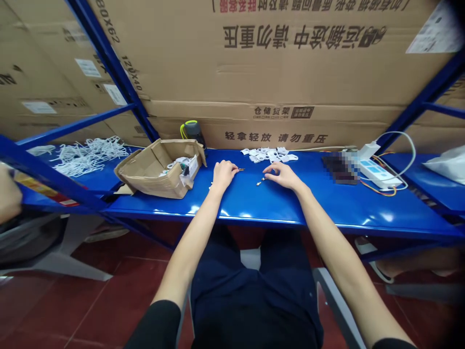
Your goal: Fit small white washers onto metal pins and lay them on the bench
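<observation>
Over the middle of the blue table [254,208], my left hand [224,173] has its fingers pressed together on a small brass-coloured piece [241,169], which sticks out to the right of the fingertips. To its right is my right hand [281,174], its thumb and forefinger curled round towards each other. Small metal pieces [259,183] lie at or just below those fingertips; whether the hand grips one is too small to tell. Behind both hands lies a pile of white plastic parts [271,154].
An open cardboard box [156,179] with parts stands left, a dark bottle [194,131] behind it. White looped pieces [90,155] are piled far left, near a person's hand [9,194]. Right are a blurred dark object [340,167] and a power strip [379,173] with cables.
</observation>
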### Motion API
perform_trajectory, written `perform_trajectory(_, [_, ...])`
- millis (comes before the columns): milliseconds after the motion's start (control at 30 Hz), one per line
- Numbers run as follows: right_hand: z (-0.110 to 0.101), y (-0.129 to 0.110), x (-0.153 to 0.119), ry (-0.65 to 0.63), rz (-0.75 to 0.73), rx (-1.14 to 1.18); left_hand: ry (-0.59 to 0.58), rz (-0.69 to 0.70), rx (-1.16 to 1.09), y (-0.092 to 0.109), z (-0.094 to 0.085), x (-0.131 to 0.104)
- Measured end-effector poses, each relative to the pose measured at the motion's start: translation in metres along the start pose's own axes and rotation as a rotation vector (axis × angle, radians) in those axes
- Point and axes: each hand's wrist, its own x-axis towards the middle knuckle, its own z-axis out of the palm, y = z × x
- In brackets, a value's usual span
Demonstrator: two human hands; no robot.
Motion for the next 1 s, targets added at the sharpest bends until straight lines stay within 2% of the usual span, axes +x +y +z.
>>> perform_trajectory(133, [-0.002, -0.006, -0.001, -0.117, -0.010, 0.002, 0.002, 0.014, -0.006, 0.001, 0.003, 0.002])
perform_trajectory(267, [0.001, -0.005, 0.000, -0.140, -0.028, -0.016, 0.011, 0.037, 0.003, 0.004, 0.005, 0.004])
perform_trajectory(467, [0.014, -0.009, 0.004, -0.024, -0.072, -0.038, 0.092, 0.058, -0.066, 0.015, -0.001, 0.000])
perform_trajectory(633, [0.020, -0.018, 0.005, 0.091, -0.079, -0.045, -0.020, 0.238, -0.187, 0.032, 0.002, -0.004])
perform_trajectory(800, [0.023, -0.022, 0.005, 0.066, -0.057, -0.108, -0.064, 0.232, -0.295, 0.041, 0.010, -0.003])
perform_trajectory(1000, [0.021, -0.027, 0.003, 0.035, -0.106, -0.091, -0.045, 0.209, -0.440, 0.036, 0.016, -0.001])
